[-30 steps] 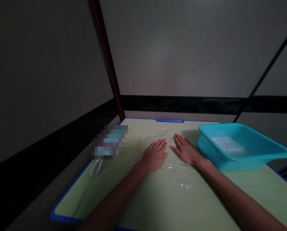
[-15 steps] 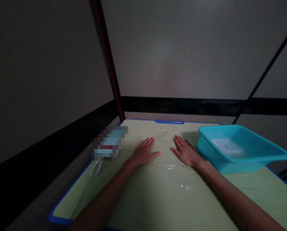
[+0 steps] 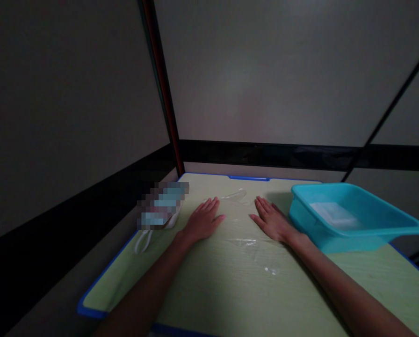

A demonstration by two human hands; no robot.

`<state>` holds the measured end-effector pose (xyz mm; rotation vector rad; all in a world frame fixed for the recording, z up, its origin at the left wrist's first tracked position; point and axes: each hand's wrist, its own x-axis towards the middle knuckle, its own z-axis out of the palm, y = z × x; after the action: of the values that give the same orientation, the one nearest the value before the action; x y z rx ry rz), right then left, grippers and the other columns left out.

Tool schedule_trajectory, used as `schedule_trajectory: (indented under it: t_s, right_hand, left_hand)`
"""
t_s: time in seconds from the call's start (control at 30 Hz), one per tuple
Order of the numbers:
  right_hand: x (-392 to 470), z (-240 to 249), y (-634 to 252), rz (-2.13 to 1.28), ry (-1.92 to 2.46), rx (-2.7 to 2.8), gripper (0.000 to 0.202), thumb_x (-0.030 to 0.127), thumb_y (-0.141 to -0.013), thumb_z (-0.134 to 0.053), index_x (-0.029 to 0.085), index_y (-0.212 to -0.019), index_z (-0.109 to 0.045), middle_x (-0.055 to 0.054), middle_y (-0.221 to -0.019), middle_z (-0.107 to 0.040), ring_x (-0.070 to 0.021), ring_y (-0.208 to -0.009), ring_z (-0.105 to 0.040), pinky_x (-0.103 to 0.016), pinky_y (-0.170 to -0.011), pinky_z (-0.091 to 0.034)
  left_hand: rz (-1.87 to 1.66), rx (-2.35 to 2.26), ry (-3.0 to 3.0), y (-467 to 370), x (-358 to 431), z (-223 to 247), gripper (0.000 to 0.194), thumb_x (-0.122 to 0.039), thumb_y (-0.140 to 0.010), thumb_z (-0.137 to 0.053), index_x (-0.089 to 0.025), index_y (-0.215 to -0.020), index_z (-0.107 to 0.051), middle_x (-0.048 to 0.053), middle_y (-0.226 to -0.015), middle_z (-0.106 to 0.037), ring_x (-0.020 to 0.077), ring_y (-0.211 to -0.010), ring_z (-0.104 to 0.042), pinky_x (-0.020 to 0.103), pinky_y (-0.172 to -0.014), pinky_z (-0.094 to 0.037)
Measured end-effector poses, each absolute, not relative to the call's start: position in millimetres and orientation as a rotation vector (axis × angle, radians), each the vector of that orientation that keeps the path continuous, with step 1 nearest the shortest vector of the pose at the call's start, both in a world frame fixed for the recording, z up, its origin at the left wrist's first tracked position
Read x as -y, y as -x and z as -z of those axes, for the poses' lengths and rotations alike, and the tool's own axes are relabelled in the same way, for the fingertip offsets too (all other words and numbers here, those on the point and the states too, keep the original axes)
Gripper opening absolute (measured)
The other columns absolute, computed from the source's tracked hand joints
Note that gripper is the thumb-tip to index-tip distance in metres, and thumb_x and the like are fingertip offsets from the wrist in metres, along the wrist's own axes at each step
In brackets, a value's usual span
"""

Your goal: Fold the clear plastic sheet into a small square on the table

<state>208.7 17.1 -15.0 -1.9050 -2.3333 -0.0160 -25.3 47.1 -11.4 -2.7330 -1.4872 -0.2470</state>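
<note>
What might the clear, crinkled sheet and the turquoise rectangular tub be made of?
The clear, crinkled sheet looks like thin, glossy plastic film: the pale green tabletop shows through and its creases glint. The turquoise rectangular tub is probably moulded plastic, smooth and satiny, given its even colour and rounded rim.

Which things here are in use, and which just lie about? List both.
In use, it seems:
- left hand and right hand, flat
- clear plastic spread between them
- table underneath

Apparently just lying about:
- blue tub, white thing inside
- blurred item with white strap
</note>
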Motion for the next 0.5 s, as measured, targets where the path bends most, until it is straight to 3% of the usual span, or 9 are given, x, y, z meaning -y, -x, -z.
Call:
schedule_trajectory:
  t_s: [0.27, 0.4, 0.5]
  right_hand:
    - [-13.5, 14.6, -215.5, 0.052, 1.969, 2.198, 0.064, 0.049, -0.084, -0.017, 0.005, -0.129, -0.027, -0.014, -0.134, -0.025, -0.0246, -0.123, -0.020, -0.041, -0.097, -0.021]
    - [-4.3, -3.0, -210.4, 0.123, 1.954, 2.124, 0.059, 0.039, -0.086, -0.015, -0.001, -0.128, -0.027, -0.017, -0.135, -0.023, -0.0218, -0.124, -0.018, -0.036, -0.100, -0.015]
    - [9.5, -15.8, -193.3, 0.141, 1.766, 2.177, 0.058, 0.041, -0.086, -0.015, 0.004, -0.129, -0.026, -0.012, -0.135, -0.023, -0.0190, -0.124, -0.019, -0.033, -0.101, -0.014]
  left_hand:
    - [0.257, 1.481, 2.674, 22.3, -43.8, 12.1, 0.056, -0.044, -0.085, -0.021, -0.008, -0.128, -0.026, 0.010, -0.135, -0.025, 0.0202, -0.124, -0.019, 0.033, -0.100, -0.016]
    - [0.252, 1.480, 2.675, 21.8, -44.5, 12.2, 0.055, -0.043, -0.085, -0.021, -0.009, -0.128, -0.026, 0.010, -0.135, -0.025, 0.0200, -0.124, -0.019, 0.034, -0.100, -0.016]
    - [0.261, 1.475, 2.671, 21.5, -45.0, 12.7, 0.055, -0.043, -0.085, -0.021, -0.009, -0.127, -0.027, 0.010, -0.135, -0.025, 0.0202, -0.124, -0.019, 0.035, -0.100, -0.016]
